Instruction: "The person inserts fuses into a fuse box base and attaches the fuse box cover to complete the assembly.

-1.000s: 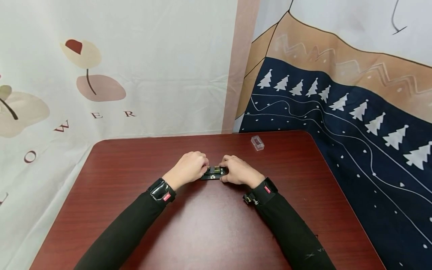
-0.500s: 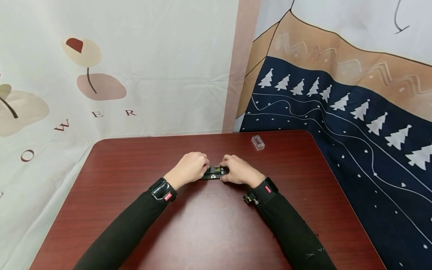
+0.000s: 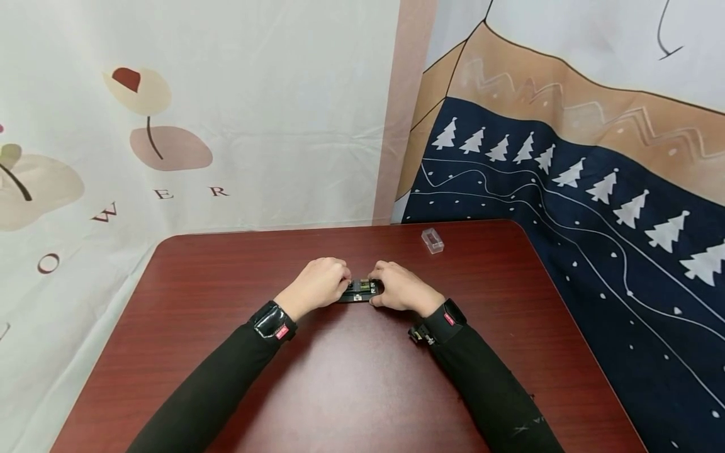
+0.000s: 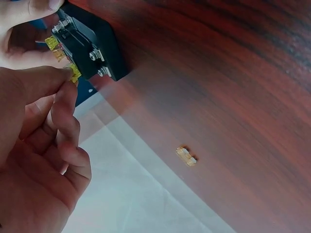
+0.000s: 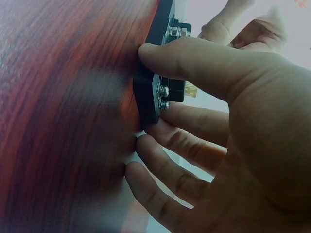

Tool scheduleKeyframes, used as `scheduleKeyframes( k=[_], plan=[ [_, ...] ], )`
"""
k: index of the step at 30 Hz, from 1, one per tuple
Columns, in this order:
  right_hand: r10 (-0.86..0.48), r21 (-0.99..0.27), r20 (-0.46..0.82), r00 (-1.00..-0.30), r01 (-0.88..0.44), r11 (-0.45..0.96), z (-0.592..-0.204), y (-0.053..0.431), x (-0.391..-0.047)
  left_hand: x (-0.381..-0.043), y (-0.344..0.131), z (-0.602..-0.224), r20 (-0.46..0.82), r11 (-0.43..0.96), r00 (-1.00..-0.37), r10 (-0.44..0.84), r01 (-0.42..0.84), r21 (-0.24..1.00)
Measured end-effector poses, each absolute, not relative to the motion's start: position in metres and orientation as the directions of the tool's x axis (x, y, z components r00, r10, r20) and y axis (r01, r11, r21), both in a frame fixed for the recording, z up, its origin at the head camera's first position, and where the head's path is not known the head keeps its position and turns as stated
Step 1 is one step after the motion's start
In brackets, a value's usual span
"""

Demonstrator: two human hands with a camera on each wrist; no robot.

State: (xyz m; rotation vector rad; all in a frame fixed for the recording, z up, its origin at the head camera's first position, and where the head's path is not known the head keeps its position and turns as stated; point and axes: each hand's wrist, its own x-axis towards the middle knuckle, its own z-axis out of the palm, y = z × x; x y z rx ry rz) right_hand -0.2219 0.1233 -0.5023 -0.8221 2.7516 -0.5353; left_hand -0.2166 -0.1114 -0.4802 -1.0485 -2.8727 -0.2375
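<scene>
A black fuse block (image 3: 358, 297) with metal terminal screws rests on the table in front of the person. At its right end the right hand (image 3: 404, 288) holds it; in the right wrist view the thumb (image 5: 160, 57) lies along its near edge and fingers reach the far side. The left hand (image 3: 317, 284) is at the block's left end. In the left wrist view its thumb and forefinger pinch a yellow blade fuse (image 4: 75, 73) at the block; how deep that fuse sits is hidden. More yellowish fuses (image 4: 52, 43) show in the block beside it.
A loose orange-tinted blade fuse (image 4: 186, 155) lies on the table in the left wrist view. A small clear plastic box (image 3: 433, 240) stands near the back edge of the red-brown table (image 3: 351, 390). Printed curtains (image 3: 294, 113) hang behind it.
</scene>
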Motion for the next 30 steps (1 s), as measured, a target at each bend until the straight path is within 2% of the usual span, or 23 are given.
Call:
scheduleKeyframes(
  k=[21,30],
  plan=[
    [-0.567,-0.415,-0.097,-0.818,-0.484,0.77,-0.501,0.123,-0.221,-0.218,-0.123,-0.475,0.121,0.749,-0.76,0.638,0.649,0.134],
    [-0.563,-0.42,-0.109,-0.819,-0.475,0.773,-0.504,0.124,-0.221,-0.224,-0.133,-0.471,0.134,0.803,-0.821,0.555,0.571,0.169]
  ],
)
